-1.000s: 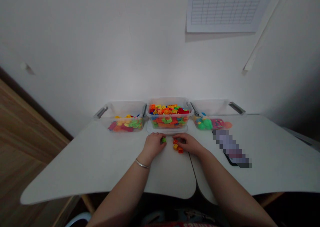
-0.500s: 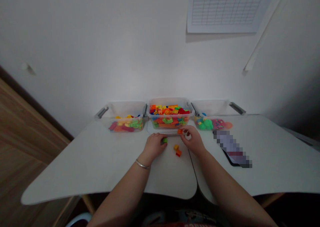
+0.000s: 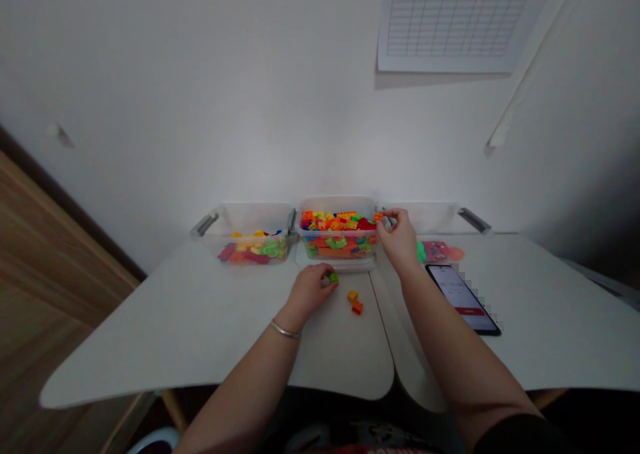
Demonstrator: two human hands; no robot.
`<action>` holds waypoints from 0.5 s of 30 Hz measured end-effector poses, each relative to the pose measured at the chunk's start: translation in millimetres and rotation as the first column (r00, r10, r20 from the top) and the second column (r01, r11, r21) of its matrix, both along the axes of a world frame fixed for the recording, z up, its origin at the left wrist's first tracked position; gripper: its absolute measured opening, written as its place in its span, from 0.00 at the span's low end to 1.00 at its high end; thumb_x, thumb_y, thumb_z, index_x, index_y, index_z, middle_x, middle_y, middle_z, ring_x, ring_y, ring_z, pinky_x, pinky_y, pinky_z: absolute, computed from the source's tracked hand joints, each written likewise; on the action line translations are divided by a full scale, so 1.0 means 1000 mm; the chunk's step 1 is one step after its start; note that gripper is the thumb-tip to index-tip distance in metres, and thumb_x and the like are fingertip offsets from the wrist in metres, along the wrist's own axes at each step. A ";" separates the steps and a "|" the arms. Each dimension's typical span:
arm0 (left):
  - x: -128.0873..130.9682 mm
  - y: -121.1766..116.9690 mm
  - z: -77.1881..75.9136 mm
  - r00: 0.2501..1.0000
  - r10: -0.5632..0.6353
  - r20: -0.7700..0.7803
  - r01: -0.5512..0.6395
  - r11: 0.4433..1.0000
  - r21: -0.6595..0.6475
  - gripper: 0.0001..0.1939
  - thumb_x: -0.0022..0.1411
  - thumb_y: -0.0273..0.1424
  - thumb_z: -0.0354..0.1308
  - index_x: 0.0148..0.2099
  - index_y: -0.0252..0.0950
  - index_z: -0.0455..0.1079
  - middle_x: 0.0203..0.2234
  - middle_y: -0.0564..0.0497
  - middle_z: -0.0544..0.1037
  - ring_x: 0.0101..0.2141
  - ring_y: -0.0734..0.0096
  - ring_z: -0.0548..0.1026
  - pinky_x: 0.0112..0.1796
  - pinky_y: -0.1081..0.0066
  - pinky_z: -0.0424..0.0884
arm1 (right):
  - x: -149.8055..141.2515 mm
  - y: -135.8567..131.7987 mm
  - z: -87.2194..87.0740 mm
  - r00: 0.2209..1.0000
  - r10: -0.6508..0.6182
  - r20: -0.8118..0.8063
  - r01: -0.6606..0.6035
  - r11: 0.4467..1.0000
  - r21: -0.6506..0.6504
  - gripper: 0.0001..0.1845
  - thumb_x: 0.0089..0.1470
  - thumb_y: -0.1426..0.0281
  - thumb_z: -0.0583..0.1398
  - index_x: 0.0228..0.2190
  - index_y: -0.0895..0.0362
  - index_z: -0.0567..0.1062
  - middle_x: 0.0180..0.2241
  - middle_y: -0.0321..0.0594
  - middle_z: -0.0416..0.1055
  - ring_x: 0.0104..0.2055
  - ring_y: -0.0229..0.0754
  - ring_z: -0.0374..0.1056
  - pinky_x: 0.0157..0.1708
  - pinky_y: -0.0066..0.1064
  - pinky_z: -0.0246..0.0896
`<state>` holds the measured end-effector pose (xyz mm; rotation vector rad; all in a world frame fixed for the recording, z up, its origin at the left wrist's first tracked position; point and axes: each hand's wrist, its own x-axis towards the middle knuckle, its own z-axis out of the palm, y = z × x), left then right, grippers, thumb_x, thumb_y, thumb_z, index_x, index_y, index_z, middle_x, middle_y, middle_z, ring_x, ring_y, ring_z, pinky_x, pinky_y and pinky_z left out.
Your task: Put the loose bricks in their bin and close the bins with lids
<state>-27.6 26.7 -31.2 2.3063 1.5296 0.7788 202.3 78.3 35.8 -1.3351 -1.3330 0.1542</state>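
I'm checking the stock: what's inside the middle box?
The middle box holds piled bricks, among them orange, red, yellow, green and blue. The top layer and those against the clear front show; whatever lies deeper is covered.

slim silver bangle (image 3: pixel 285 329), black sleeve (image 3: pixel 523 434), dark printed top (image 3: pixel 367 434)

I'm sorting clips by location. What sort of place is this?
Probably an indoor play or work area: a white table by a wall, a tub of toy bricks, and a gridded paper sheet.
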 end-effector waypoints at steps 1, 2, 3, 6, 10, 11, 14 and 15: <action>0.000 0.000 0.000 1.000 0.002 0.006 -0.002 1.000 -0.001 0.12 0.57 0.31 0.61 0.45 0.38 0.73 0.38 0.48 0.80 0.41 0.63 0.76 0.44 0.65 0.71 | 0.000 0.002 0.001 1.000 0.006 0.005 -0.006 1.000 0.004 0.16 0.49 0.65 0.60 0.41 0.56 0.70 0.41 0.44 0.75 0.30 0.41 0.66 0.37 0.36 0.62; -0.001 0.000 0.001 1.000 0.003 0.010 -0.003 1.000 -0.002 0.12 0.57 0.31 0.61 0.45 0.38 0.73 0.38 0.48 0.80 0.41 0.62 0.75 0.44 0.64 0.71 | 0.000 0.003 0.001 1.000 0.014 0.007 -0.014 1.000 0.005 0.18 0.49 0.65 0.60 0.43 0.56 0.69 0.43 0.45 0.75 0.31 0.42 0.67 0.38 0.37 0.62; -0.001 0.000 0.000 1.000 0.005 0.016 -0.005 1.000 -0.003 0.12 0.57 0.31 0.61 0.45 0.38 0.73 0.38 0.47 0.80 0.41 0.62 0.75 0.44 0.64 0.71 | 0.001 0.004 0.001 1.000 0.023 0.011 -0.024 1.000 0.002 0.19 0.49 0.66 0.59 0.45 0.56 0.69 0.44 0.45 0.76 0.32 0.42 0.68 0.39 0.37 0.63; -0.001 0.002 -0.002 0.997 0.004 0.083 -0.003 1.000 -0.014 0.12 0.56 0.30 0.62 0.44 0.38 0.73 0.38 0.47 0.80 0.40 0.63 0.76 0.44 0.63 0.72 | 0.003 0.005 -0.001 0.998 0.060 0.035 -0.060 0.998 0.010 0.22 0.49 0.67 0.59 0.47 0.56 0.68 0.45 0.46 0.75 0.35 0.43 0.68 0.42 0.39 0.64; 0.001 0.005 -0.006 0.956 0.015 0.292 0.010 0.996 -0.085 0.13 0.54 0.29 0.63 0.44 0.37 0.71 0.37 0.48 0.79 0.39 0.66 0.77 0.42 0.66 0.73 | 0.001 -0.008 -0.004 0.995 0.039 0.088 -0.053 0.987 0.153 0.19 0.50 0.69 0.58 0.46 0.57 0.69 0.43 0.46 0.73 0.38 0.44 0.68 0.43 0.40 0.65; 0.002 0.006 -0.007 0.938 0.018 0.346 0.022 0.993 -0.112 0.13 0.54 0.29 0.63 0.44 0.37 0.71 0.37 0.49 0.80 0.38 0.66 0.77 0.42 0.66 0.73 | -0.002 -0.014 -0.006 0.993 0.027 0.112 -0.049 0.979 0.200 0.17 0.51 0.69 0.57 0.44 0.56 0.70 0.42 0.46 0.72 0.38 0.44 0.68 0.43 0.40 0.66; 0.004 0.008 -0.008 0.866 0.034 0.498 0.074 0.978 -0.195 0.13 0.55 0.30 0.63 0.43 0.37 0.69 0.34 0.51 0.80 0.36 0.68 0.78 0.39 0.68 0.72 | -0.015 -0.036 -0.013 0.966 0.104 0.235 -0.164 0.954 0.252 0.11 0.53 0.71 0.56 0.39 0.55 0.72 0.38 0.43 0.72 0.35 0.43 0.68 0.42 0.40 0.67; 0.005 0.008 -0.008 0.838 0.042 0.545 0.094 0.971 -0.219 0.13 0.55 0.30 0.63 0.43 0.37 0.69 0.33 0.51 0.80 0.36 0.69 0.78 0.38 0.69 0.72 | -0.020 -0.042 -0.017 0.944 0.170 0.282 -0.237 0.945 0.223 0.10 0.54 0.72 0.55 0.39 0.54 0.72 0.38 0.43 0.72 0.35 0.42 0.68 0.42 0.39 0.67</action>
